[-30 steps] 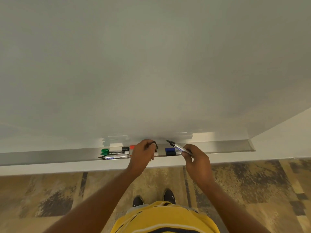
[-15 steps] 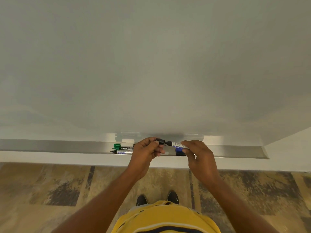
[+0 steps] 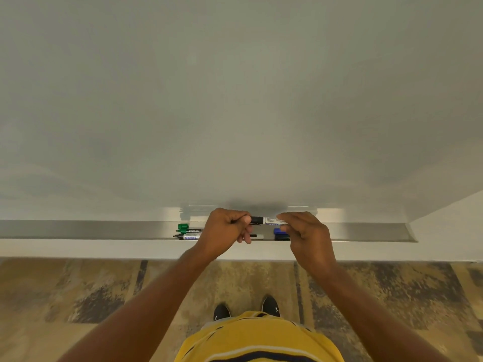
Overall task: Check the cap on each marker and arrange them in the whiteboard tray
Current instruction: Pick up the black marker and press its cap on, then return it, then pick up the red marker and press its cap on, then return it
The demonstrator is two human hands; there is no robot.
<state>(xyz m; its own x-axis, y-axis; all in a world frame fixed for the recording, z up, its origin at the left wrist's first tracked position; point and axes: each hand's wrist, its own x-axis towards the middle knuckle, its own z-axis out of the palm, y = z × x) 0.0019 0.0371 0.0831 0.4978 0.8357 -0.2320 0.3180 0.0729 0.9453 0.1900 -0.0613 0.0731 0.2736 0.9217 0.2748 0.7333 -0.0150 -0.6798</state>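
I hold a white marker with a black cap [image 3: 264,220] level just above the metal whiteboard tray [image 3: 104,229]. My left hand [image 3: 224,232] is closed on the black cap end, and my right hand [image 3: 304,232] pinches the white barrel. The cap sits on the marker. In the tray to the left lie a green-capped marker [image 3: 187,228] and a black marker with a blue label [image 3: 187,236]. Blue-capped markers [image 3: 281,233] lie under my right hand, partly hidden. A further marker [image 3: 257,236] shows between my hands.
The blank whiteboard [image 3: 235,100] fills the upper view, with a wall corner at the right [image 3: 449,218]. Below the tray is a white ledge [image 3: 78,248], then patterned carpet [image 3: 104,296] and my black shoes [image 3: 245,308].
My hands came together: the cap in my left hand went onto the marker tip held in my right hand. The marker turned from tilted to level.
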